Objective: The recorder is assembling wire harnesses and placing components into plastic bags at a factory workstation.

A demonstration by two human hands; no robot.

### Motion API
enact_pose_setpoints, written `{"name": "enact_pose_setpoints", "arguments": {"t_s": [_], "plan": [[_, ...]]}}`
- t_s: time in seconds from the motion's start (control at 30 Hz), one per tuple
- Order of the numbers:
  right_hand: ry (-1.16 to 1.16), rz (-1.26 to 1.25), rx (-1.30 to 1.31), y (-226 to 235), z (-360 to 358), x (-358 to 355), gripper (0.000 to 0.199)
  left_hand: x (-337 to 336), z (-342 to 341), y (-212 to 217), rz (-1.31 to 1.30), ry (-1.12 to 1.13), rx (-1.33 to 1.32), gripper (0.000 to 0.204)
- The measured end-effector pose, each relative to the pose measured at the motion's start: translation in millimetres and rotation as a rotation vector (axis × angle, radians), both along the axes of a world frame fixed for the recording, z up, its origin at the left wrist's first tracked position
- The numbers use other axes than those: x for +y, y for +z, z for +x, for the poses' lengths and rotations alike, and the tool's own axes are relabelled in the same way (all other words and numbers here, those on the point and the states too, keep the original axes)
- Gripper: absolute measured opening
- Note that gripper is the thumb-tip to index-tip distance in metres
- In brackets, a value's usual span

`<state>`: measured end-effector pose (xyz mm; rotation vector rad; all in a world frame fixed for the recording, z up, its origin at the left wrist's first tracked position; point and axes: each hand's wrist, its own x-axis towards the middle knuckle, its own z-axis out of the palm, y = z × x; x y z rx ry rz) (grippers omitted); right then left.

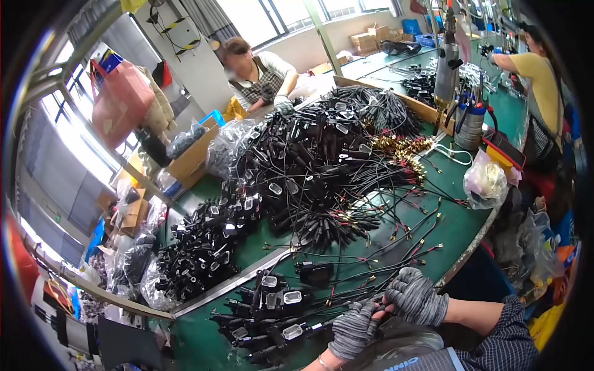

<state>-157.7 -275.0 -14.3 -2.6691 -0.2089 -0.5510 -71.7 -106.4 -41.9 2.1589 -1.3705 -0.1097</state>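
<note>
My left hand (351,331), in a grey knitted fingerless glove, is closed close to the table's near edge. Beside it, my right hand (418,298) in a matching glove is closed too, its fingers curled. The fingertips of both hands meet over something small and dark that the fingers mostly hide. Just left of my hands lies a group of black cable-ended units (270,303) with clear rectangular windows. Their black leads (365,285) run across the green table (461,238) toward the right, ending in small red and brass-coloured tips.
A large heap of black cabled parts (309,154) covers the table's middle, with a second pile (201,247) to the left. A metal strip (238,278) crosses the table. At right stand a tool can (469,127) and a plastic bag (486,182). Two co-workers (263,77) work farther off.
</note>
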Motion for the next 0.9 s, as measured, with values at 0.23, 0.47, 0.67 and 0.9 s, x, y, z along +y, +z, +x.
{"name": "enact_pose_setpoints", "arguments": {"t_s": [0.23,0.47,0.67,0.9], "plan": [[-0.009,0.012,-0.070,-7,-10,-1,0.018,-4,-2,8,-0.057,-0.079,-0.051,0.027],[0.061,-0.002,-0.101,8,-8,-6,0.017,-5,0,26,-0.047,0.000,0.134,0.027],[0.043,-0.102,-0.084,9,-5,-7,0.019,-5,8,30,0.052,-0.066,0.035,0.028],[0.091,-0.046,-0.053,15,1,-8,0.017,-7,19,44,0.138,-0.169,-0.058,0.027]]}}
